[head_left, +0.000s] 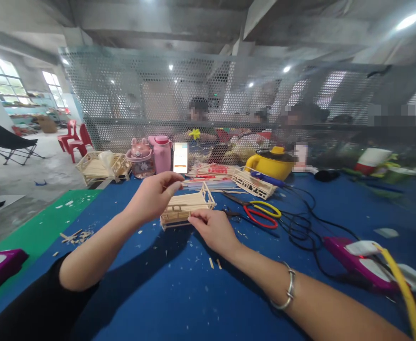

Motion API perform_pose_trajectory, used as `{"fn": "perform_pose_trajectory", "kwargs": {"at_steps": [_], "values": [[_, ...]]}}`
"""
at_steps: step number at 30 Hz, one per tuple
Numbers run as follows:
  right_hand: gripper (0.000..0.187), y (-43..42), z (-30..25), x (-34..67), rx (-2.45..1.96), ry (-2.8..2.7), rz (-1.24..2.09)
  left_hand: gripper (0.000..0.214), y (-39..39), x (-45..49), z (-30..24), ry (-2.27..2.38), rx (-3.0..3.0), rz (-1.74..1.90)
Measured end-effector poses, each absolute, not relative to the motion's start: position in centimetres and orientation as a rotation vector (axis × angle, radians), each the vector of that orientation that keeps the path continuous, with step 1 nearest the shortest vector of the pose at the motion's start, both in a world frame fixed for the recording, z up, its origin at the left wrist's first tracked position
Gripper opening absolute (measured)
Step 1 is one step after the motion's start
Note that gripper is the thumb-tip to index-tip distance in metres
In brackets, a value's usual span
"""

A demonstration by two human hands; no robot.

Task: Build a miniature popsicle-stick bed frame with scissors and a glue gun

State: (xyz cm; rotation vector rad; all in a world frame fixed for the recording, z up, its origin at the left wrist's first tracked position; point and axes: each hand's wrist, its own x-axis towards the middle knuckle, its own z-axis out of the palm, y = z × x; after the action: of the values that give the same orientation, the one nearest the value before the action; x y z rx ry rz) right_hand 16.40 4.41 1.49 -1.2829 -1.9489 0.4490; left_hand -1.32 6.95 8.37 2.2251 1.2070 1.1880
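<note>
A small model built of thin wooden sticks stands on the blue table cover in front of me. My left hand curls over its left top edge, fingers pinched on it. My right hand grips the lower front rail of the model with thumb and fingers closed. A silver bracelet sits on my right wrist.
Red and yellow scissors and black cables lie right of the model. A yellow pot, a pink bottle, a phone, other stick frames and a purple glue gun surround it. People sit behind a mesh screen.
</note>
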Motion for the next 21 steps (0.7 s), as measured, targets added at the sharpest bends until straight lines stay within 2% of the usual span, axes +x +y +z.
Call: {"fn": "perform_pose_trajectory", "kwargs": {"at_steps": [4,8,21], "values": [[0.026,4.6,1.5,15.6,-1.348,-1.824,0.429,0.024,8.4,-0.8,8.6,1.165,2.346,0.817],[0.024,4.9,1.4,15.5,-1.362,-1.777,0.424,0.028,8.4,-0.5,8.3,1.143,2.387,0.647],[0.026,4.9,0.9,15.0,-1.358,-1.763,0.425,0.032,8.2,-0.2,8.0,1.102,2.412,0.650]]}}
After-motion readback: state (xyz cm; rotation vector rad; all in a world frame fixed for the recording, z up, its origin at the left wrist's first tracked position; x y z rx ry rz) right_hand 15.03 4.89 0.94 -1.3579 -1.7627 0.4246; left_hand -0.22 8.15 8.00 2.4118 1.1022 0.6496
